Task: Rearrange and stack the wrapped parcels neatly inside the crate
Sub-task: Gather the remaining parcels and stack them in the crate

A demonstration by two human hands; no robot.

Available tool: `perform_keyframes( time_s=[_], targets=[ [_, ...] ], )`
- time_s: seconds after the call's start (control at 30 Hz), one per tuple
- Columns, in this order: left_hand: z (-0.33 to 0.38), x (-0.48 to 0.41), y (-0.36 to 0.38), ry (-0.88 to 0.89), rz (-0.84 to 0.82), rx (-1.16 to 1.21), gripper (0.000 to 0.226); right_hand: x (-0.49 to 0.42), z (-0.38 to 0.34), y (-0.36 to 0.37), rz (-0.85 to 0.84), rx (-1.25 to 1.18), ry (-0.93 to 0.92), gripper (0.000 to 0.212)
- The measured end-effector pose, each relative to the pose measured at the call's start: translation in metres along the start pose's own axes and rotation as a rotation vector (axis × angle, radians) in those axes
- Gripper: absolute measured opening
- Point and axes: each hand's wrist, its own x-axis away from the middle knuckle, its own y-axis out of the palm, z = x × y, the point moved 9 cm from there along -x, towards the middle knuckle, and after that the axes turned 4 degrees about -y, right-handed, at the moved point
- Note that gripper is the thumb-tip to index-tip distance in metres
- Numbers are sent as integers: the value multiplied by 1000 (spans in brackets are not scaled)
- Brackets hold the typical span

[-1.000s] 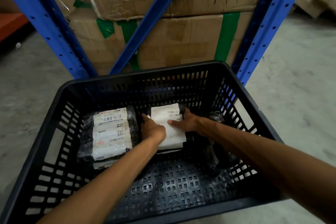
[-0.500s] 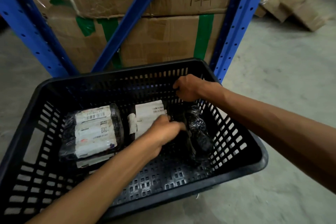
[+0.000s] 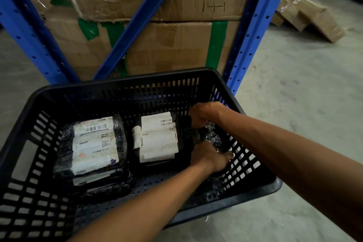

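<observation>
Three parcels [image 3: 157, 137] side by side in crate [image 3: 125, 82] — boxes [image 3: 176, 45] behind

Grey concrete floor [image 3: 294, 88], dusty and scuffed. Black slotted crate [image 3: 137, 82] standing directly on it, near centre, right near corner jutting over bare concrete. Just beyond the crate's far wall, blue rack uprights [image 3: 253, 25] planted on the floor, diagonal brace [image 3: 137, 25] between them. Behind the frame, stacked cardboard boxes [image 3: 172, 49] patched with green tape; whether resting on the floor or on a low shelf, cannot tell. Far right, flattened brown cartons [image 3: 312, 17] lying loose on the concrete, well apart from the crate.
</observation>
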Motion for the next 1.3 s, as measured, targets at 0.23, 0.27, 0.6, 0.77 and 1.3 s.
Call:
perform_keyframes(
  time_s=[0.23, 0.27, 0.6, 0.77, 1.3],
  targets=[
    [-37, 15, -70, -74, -106, 489, 8, 14, 15, -20, 55, -385, -8, 64],
    [-44, 20, -86, -80, -102, 543, 6, 16, 17, -28, 98, -476, -20, 68],
    [-74, 58, -189, 119, -38, 1077, 11, 58, 1, -59, 382, -1374, -329, 55],
    [-73, 54, -192, 210, -108, 1349, 44, 59, -22, -42, 281, -1776, -350, 88],
    [-85, 46, -151, 116, 198, 746, 68, 51, -17, 24, 379, -2012, -239, 70]
  ],
)
